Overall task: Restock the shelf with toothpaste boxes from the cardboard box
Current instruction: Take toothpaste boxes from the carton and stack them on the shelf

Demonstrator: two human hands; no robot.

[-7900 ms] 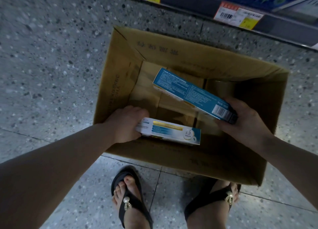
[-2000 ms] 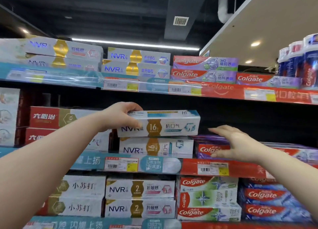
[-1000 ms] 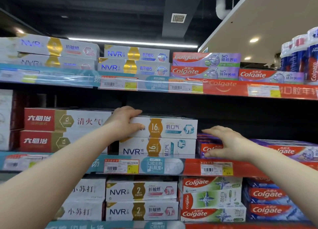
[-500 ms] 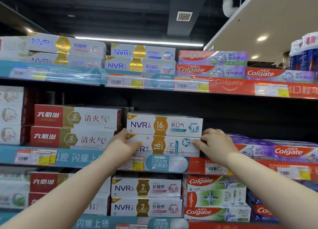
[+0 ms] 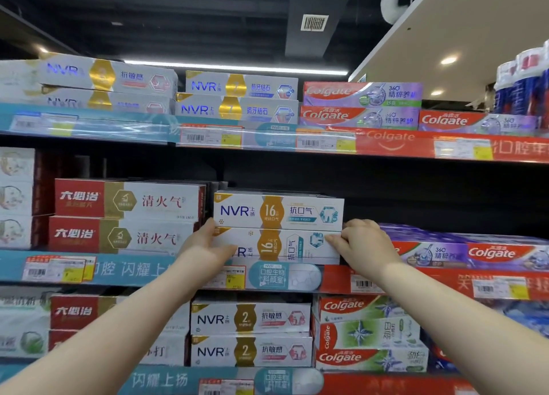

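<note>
Shop aisle, head view. A dark ceiling with a vent and a strip light sits above three tiers of shelving packed with toothpaste cartons. Price tags run along the middle shelf's edge strip [image 5: 285,275].

The task's items here are two white cartons stacked on the middle shelf. The upper NVR 16 box [image 5: 277,210] lies squarely on the lower NVR 16 box [image 5: 276,244]. Red-and-white cartons [image 5: 127,216] stand just beside them on the left, and purple Colgate cartons [image 5: 475,252] lie to the right. The cardboard box is out of view.

The left hand [image 5: 208,246] clasps the left end of the lower carton, its thumb lying across the front face. The right hand [image 5: 361,243] has curled fingers closed on the right end. Neither hand holds anything else. Judgement: gripping both ends lets the person square the pair flush with the shelf front and the neighbouring stack.

Both cartons lie flat, with the long axis running left to right along the shelf edge and a long printed face towards the aisle. The upper carton's lettering reads upright. On the lower one the "16" and part of the lettering read sideways, so it may show a different face.
</note>
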